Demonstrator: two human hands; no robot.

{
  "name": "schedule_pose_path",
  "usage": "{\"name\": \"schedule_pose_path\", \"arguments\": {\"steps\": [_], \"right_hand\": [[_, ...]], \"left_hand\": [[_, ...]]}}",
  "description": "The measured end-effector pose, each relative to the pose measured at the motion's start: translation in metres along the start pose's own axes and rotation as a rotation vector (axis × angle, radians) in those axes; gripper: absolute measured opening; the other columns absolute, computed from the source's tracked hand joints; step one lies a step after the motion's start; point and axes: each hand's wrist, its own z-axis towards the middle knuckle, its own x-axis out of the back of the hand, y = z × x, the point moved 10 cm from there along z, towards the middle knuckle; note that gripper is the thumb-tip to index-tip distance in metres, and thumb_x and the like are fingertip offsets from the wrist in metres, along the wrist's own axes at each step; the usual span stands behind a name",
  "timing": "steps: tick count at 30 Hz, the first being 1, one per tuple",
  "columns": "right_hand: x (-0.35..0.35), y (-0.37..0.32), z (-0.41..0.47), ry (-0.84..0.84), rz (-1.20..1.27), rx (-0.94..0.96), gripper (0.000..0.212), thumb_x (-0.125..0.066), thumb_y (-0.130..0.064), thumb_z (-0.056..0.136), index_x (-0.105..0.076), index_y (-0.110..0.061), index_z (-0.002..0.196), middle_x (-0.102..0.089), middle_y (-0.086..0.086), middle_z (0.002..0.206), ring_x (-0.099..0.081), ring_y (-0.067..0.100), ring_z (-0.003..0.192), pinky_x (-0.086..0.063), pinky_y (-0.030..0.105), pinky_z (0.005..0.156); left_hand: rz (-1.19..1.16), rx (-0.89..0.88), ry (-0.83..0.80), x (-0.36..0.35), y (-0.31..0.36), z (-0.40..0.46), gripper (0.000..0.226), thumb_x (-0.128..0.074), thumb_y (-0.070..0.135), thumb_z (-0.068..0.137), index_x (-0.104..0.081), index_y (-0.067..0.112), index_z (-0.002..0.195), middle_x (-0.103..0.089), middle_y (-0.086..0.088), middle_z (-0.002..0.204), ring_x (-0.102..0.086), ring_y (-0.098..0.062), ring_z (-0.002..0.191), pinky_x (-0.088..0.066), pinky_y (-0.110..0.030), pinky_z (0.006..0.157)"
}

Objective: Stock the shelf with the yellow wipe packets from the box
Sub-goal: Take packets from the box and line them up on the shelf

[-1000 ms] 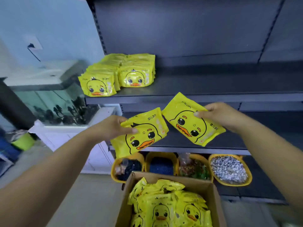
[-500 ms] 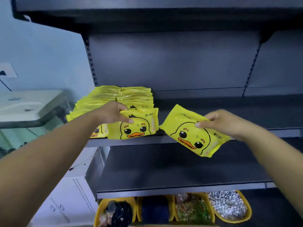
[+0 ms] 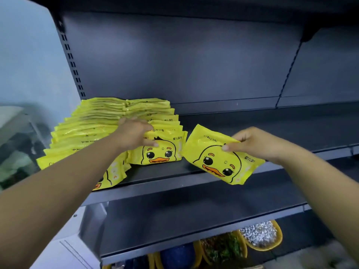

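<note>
While our left hand (image 3: 136, 135) grips a packet (image 3: 158, 152) at the front of the second row (image 3: 153, 115) on the shelf (image 3: 242, 131), our right hand (image 3: 252, 144) pinches another (image 3: 221, 162) over the shelf edge; next, we judge, start a third row beside it.

Single head cam only, no 2nd view to overlap. Looks fwd and slightly down, close in on the dark shelf (image 3: 213, 121), w/ both forearms reaching in from the bottom corners. Beyond the fingertips sits the shelf's back panel; below them, lower shelf levels.
</note>
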Motion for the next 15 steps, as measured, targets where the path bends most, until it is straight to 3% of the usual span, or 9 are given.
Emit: {"name": "schedule_pose_path", "arguments": {"steps": [5,9,10,12,15], "right_hand": [[-0.017,-0.007,0.027,-0.046,-0.076,0.028,0.024,-0.067,-0.029,0.081,-0.072,-0.006,0.081,-0.066,0.026,0.094,-0.053,0.021,0.069,-0.041,0.032,0.071],[-0.033,-0.032,0.044,-0.108,-0.154,0.108,0.027,-0.067,-0.034,0.081,-0.071,-0.008,0.080,-0.058,0.035,0.090,-0.043,0.019,0.068,-0.033,0.029,0.068],[-0.039,-0.040,0.049,-0.132,-0.183,0.120,0.031,-0.066,-0.035,0.081,-0.070,-0.004,0.079,-0.054,0.032,0.077,-0.040,0.019,0.065,-0.030,0.028,0.063],[-0.056,-0.057,0.058,-0.188,-0.252,0.148,0.043,-0.065,-0.035,0.083,-0.055,0.003,0.065,-0.033,0.010,0.059,-0.028,0.016,0.059,-0.019,0.028,0.054],[-0.084,-0.079,0.073,-0.239,-0.354,0.231,0.050,-0.063,-0.033,0.085,-0.030,-0.014,0.052,-0.023,-0.005,0.056,-0.021,0.014,0.053,-0.015,0.027,0.050]], "left_hand": [[0.079,-0.006,0.026,0.006,-0.003,-0.009,0.067,-0.049,0.063,0.077,-0.046,0.023,0.130,-0.046,-0.001,0.133,-0.033,-0.024,0.128,-0.021,-0.039,0.103],[-0.049,0.090,0.053,0.020,-0.030,-0.030,0.053,-0.052,0.058,0.079,-0.053,0.028,0.123,-0.050,0.002,0.130,-0.037,-0.022,0.126,-0.024,-0.040,0.102],[-0.069,0.105,0.080,0.025,-0.036,-0.038,0.052,-0.053,0.057,0.079,-0.054,0.029,0.123,-0.051,0.003,0.130,-0.037,-0.021,0.127,-0.024,-0.040,0.102],[-0.078,0.117,0.123,0.031,-0.043,-0.056,0.054,-0.056,0.057,0.077,-0.054,0.030,0.123,-0.050,0.005,0.132,-0.035,-0.020,0.129,-0.023,-0.039,0.102],[-0.096,0.109,0.237,0.036,-0.041,-0.089,0.078,-0.049,0.077,0.063,-0.058,0.026,0.121,-0.054,0.001,0.129,-0.041,-0.024,0.127,-0.026,-0.044,0.098]]}}
